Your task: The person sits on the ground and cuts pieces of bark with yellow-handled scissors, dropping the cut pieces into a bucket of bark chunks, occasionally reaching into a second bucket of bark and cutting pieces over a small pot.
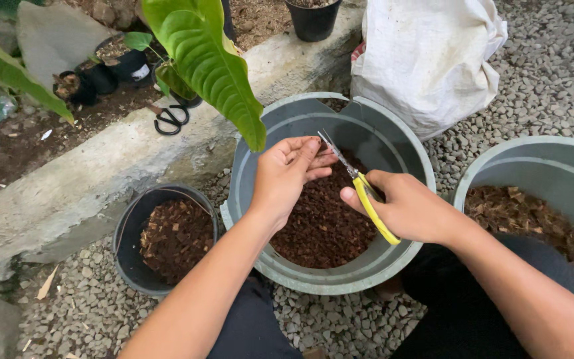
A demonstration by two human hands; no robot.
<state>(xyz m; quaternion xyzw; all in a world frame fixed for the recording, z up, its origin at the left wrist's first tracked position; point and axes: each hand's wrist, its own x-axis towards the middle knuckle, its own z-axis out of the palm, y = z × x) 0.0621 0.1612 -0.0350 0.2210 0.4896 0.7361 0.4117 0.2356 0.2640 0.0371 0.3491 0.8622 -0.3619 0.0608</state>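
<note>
Gripping yellow-handled snips (367,196), right hand (410,207) meets perhaps-pinching left hand (287,174).

Yellow-handled snips (360,193) tilted, blades closed, above bucket.

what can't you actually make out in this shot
Head view only:
- What the left hand pinches: hidden by its curled fingers.
- The scissors: their handles lie buried in the right hand.
- Middle bucket: near rim partly covered by both arms.
- Right-hand bucket: cut off by the frame's right edge.
- White sack: top cut off by the frame edge, contents unseen.
- Black scissors on the ledge: blades hidden behind the leaf.
</note>
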